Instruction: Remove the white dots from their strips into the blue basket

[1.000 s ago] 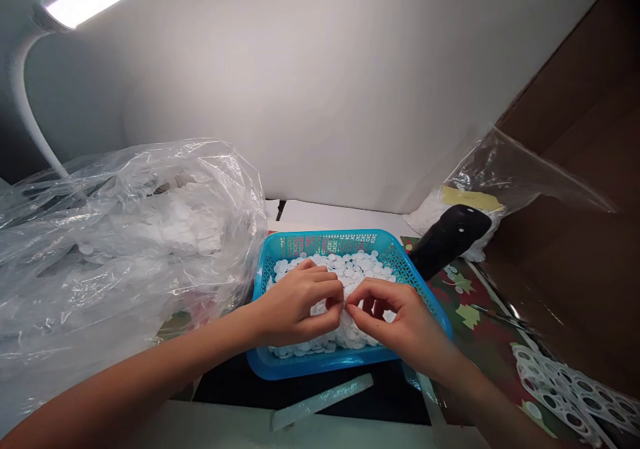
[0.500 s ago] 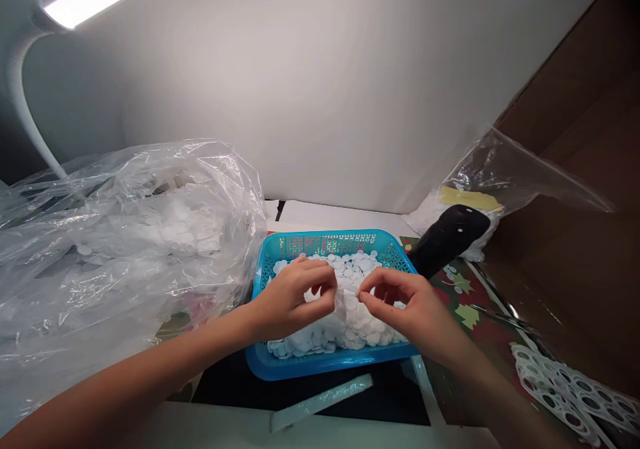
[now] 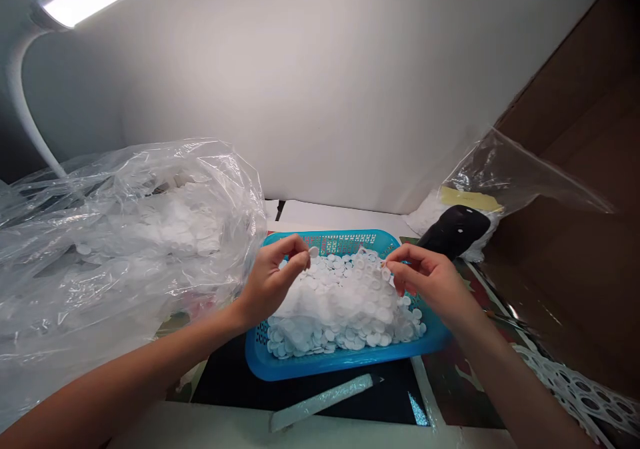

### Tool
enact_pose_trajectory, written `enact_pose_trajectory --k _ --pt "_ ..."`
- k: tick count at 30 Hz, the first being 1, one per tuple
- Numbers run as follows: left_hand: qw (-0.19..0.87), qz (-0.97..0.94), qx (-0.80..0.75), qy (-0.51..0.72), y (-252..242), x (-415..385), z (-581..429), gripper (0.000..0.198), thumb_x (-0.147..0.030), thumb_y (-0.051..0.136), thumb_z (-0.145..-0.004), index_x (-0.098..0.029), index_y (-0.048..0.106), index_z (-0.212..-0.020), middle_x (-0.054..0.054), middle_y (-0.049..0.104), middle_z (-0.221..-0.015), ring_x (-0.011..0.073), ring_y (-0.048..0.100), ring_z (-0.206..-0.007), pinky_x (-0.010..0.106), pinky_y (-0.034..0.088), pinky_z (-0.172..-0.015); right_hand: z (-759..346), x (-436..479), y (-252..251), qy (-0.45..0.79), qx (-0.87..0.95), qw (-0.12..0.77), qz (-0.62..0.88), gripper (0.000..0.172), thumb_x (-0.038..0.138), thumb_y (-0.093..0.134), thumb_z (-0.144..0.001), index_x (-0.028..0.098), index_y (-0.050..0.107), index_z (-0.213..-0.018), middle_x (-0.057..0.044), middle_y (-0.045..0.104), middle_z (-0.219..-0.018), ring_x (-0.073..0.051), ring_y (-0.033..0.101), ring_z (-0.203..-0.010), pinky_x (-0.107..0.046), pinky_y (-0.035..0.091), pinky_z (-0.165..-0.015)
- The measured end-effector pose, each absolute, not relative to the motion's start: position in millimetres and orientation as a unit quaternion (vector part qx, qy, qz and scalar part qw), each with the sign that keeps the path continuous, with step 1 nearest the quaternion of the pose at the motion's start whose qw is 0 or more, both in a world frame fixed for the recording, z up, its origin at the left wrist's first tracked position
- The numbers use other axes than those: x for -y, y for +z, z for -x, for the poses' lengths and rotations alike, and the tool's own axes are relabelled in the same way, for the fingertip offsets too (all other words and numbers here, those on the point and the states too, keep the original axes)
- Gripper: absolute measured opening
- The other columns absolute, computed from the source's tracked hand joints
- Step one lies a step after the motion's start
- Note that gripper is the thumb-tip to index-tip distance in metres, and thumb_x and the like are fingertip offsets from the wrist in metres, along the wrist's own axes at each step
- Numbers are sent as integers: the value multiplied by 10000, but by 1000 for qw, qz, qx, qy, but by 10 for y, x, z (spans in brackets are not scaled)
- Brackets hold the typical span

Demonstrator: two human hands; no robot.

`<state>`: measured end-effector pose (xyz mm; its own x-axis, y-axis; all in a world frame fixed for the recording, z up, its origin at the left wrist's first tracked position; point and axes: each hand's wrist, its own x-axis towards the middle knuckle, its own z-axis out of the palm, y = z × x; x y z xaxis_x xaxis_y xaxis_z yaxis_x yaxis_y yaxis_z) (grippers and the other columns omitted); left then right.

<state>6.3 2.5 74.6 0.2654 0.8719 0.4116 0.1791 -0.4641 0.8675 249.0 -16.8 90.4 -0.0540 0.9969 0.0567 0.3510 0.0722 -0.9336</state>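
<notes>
A blue plastic basket point(image 3: 280, 369) is heaped with small white discs point(image 3: 325, 336). Over the heap lies a thin white sheet with rows of round shapes point(image 3: 373, 289). My right hand point(image 3: 427, 279) is above the basket's right side, thumb and fingertips pinched on the sheet's upper right edge. At the left side of the basket, my left hand point(image 3: 280, 272) has its fingers closed on one white disc point(image 3: 313, 252), apart from the sheet.
A large clear plastic bag point(image 3: 150, 236) of white pieces stands left. Behind the basket on the right are a black object point(image 3: 453, 229) and a smaller clear bag point(image 3: 487, 169). Several white hole-punched strips point(image 3: 575, 382) lie at right. A plastic-wrapped cutter-like tool point(image 3: 325, 399) lies in front.
My hands have moved apart, the left one leftward and up, the right one rightward and up. The sheet now spreads wider over the discs, and a disc shows at my left fingertips.
</notes>
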Motion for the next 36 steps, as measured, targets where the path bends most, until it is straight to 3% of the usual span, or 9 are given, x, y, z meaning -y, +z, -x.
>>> enact_pose_trajectory --k 11,15,18,20,24,27,30,33,36 --pt "382 -757 -403 345 822 -33 -194 246 -288 420 -897 -158 573 -753 3 564 -679 121 519 -671 240 380 -600 -2444 204 885 540 555 405 486 114 284 594 -766 177 597 -727 24 511 -673 -72 389 -512 -211 324 -495" --pt "356 -784 -363 355 785 -12 -178 179 -269 463 -886 -183 572 -997 44 616 -979 136 549 -806 262 429 -709 -2365 238 875 591 546 395 444 79 240 564 -767 174 577 -725 12 510 -694 -93 401 -570 -219 342 -546" --pt "364 -805 -307 354 768 18 -158 421 -284 560 -836 -222 457 -1239 77 494 -1285 197 473 -1121 327 388 -926 -2308 265 867 654 534 389 368 61 220 546 -736 172 560 -703 2 511 -682 -111 417 -603 -225 338 -556" --pt "404 -806 -281 328 769 32 -152 531 -313 608 -805 -235 412 -1292 81 439 -1354 220 400 -1224 361 321 -1015 -2281 280 858 700 512 387 313 61 217 535 -708 168 545 -674 -4 503 -669 -121 425 -609 -231 342 -556" --pt "525 -775 -251 247 766 10 -161 261 -334 557 -838 -173 587 -1042 69 618 -1047 186 555 -988 327 419 -886 -2260 297 843 745 446 402 290 105 197 466 -722 165 512 -633 0 434 -652 -117 395 -579 -232 348 -545" --pt "603 -720 -248 236 737 -31 -179 176 -301 535 -850 -140 602 -826 26 614 -806 135 567 -784 267 445 -730 -2262 284 819 738 417 422 320 109 183 442 -711 168 492 -615 9 388 -643 -111 366 -558 -226 349 -527" --pt "644 -672 -257 260 700 -60 -195 164 -288 573 -824 -136 578 -763 -1 573 -735 110 544 -713 241 428 -673 -2259 255 778 705 414 440 372 96 196 446 -727 177 486 -642 18 378 -649 -105 353 -552 -216 349 -514" --pt "638 -660 -277 283 680 -75 -202 179 -299 611 -797 -133 576 -737 -12 542 -695 104 524 -684 237 419 -657 -2233 245 735 584 475 482 449 69 244 474 -798 206 508 -753 18 443 -734 -113 411 -611 -224 373 -546" --pt "624 -660 -292 300 688 -77 -206 187 -305 623 -785 -131 591 -725 -16 529 -669 103 511 -667 229 413 -636 -2179 282 711 335 611 524 489 93 250 554 -816 242 532 -906 0 519 -920 -148 501 -815 -272 419 -711"
